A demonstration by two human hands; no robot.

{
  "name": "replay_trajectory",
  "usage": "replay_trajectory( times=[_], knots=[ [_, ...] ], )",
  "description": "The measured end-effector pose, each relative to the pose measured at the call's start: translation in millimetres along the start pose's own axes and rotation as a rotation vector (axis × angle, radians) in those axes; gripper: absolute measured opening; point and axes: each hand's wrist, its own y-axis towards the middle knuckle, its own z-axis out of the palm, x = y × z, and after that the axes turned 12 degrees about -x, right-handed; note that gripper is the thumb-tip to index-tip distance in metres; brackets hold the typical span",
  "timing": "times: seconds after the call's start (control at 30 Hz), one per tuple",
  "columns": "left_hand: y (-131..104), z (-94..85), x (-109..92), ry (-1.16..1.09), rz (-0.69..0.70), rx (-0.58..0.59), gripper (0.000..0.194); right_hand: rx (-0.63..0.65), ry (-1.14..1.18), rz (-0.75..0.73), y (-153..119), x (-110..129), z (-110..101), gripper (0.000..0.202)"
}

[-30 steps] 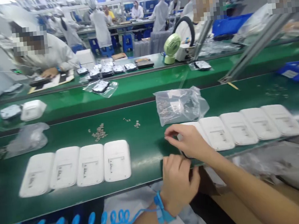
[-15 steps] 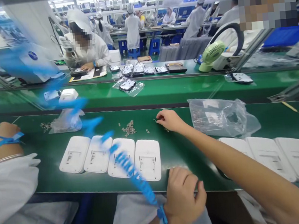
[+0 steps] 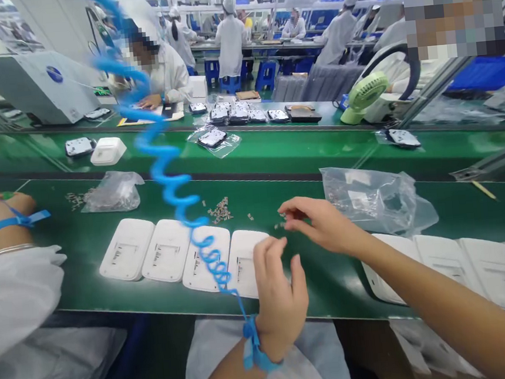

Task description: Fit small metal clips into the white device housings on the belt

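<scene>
My left hand [image 3: 279, 290] is raised at the table's front edge, thumb and fingers apart, with nothing visible in it. It covers part of the rightmost white plastic housing [image 3: 245, 261] in a row; whether it touches it I cannot tell. My right hand [image 3: 319, 222] hovers just beyond it, thumb and forefinger pinched around a tiny metal piece [image 3: 277, 226]. To the left, similar small metal pieces [image 3: 220, 210] form a pile, and a single one [image 3: 250, 217] lies apart. The other housings [image 3: 167, 250] lie side by side, recessed faces up.
A blue coiled cord [image 3: 163, 156] hangs across the view to my left wristband. Clear plastic bags [image 3: 379, 199] lie behind my right arm and at left. More white housings [image 3: 444, 255] lie under my right forearm. A co-worker's hand [image 3: 10, 207] rests at far left.
My right hand has drawn back nearer to me with the tiny metal piece. My left hand has risen and shifted left, its fingers opening, and now overlaps the rightmost housing.
</scene>
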Motion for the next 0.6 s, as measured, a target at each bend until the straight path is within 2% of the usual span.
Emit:
replay_trajectory(
  times=[0.07, 0.1, 0.17, 0.27, 0.33, 0.4, 0.5, 0.6],
  knots=[
    [2.9, 1.5, -3.4, -0.031, -0.032, 0.020, 0.042, -0.078, 0.113, -0.052, -22.4, 20.8, -17.9, 0.012],
    [1.6, 3.3, -4.8, -0.091, -0.058, 0.048, 0.040, -0.123, 0.128, -0.077, -32.9, 29.2, -25.1, 0.009],
    [-5.2, 8.2, -6.8, -0.249, -0.119, 0.079, 0.027, -0.209, 0.093, -0.116, -51.0, 41.7, -35.8, 0.007],
    [-18.9, 15.3, -9.4, -0.414, -0.168, 0.040, 0.014, -0.266, 0.006, -0.132, -71.0, 51.6, -44.5, 0.013],
    [-25.8, 17.9, -12.0, -0.464, -0.202, 0.005, 0.014, -0.294, -0.024, -0.139, -81.3, 55.7, -46.3, 0.015],
    [-29.6, 18.6, -15.3, -0.530, -0.265, -0.009, 0.011, -0.375, -0.079, -0.174, -90.4, 59.7, -44.6, 0.018],
    [-31.9, 17.5, -20.7, -0.629, -0.331, -0.037, 0.008, -0.523, -0.192, -0.267, -103.5, 63.9, -35.6, 0.027],
    [-33.4, 15.6, -26.3, -0.694, -0.395, -0.032, 0.009, -0.594, -0.246, -0.349, -115.9, 63.5, -25.2, 0.034]
  ],
)
